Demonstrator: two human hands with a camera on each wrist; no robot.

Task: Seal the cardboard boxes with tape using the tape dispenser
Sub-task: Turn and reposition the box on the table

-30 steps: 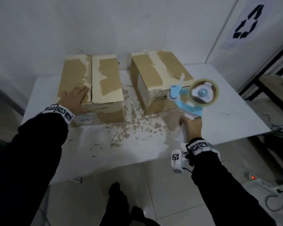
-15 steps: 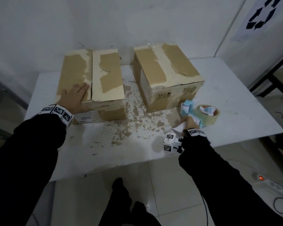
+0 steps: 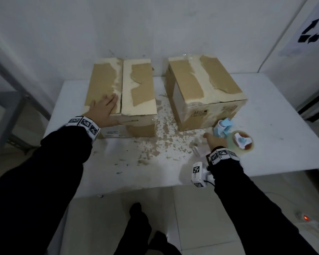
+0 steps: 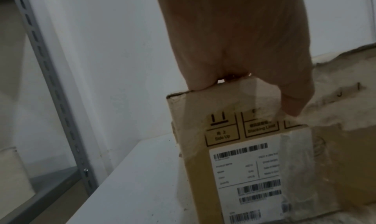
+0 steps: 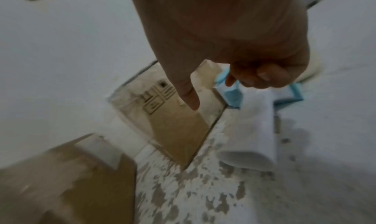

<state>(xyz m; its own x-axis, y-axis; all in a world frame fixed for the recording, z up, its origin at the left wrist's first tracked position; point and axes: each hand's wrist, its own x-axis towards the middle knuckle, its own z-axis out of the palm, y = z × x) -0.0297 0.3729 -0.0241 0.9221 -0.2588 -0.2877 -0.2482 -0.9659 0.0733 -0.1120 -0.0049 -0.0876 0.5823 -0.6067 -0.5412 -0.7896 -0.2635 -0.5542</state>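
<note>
Two cardboard boxes stand on the white table [image 3: 265, 107]. My left hand [image 3: 103, 109] lies flat on the top of the left box [image 3: 136, 92], near its front edge; in the left wrist view the left hand [image 4: 244, 50] presses the corner of the left box [image 4: 234, 131]. The blue tape dispenser [image 3: 226, 126] lies on the table at the front right corner of the right box [image 3: 201, 85], its tape roll [image 3: 241, 142] flat. My right hand [image 3: 215, 142] hovers over it, fingers loosely curled. The white handle [image 5: 254, 131] lies free under the right hand [image 5: 223, 34].
The tabletop between the boxes is scuffed with brown patches [image 3: 166, 144]. A grey metal shelf [image 3: 11, 111] stands left of the table. A power strip [image 3: 305, 217] with a red light lies on the floor at the right. The table's front edge is near my wrists.
My right hand brought the dispenser down from the air onto the table beside the right box and let go of its handle. My left hand stayed on the left box.
</note>
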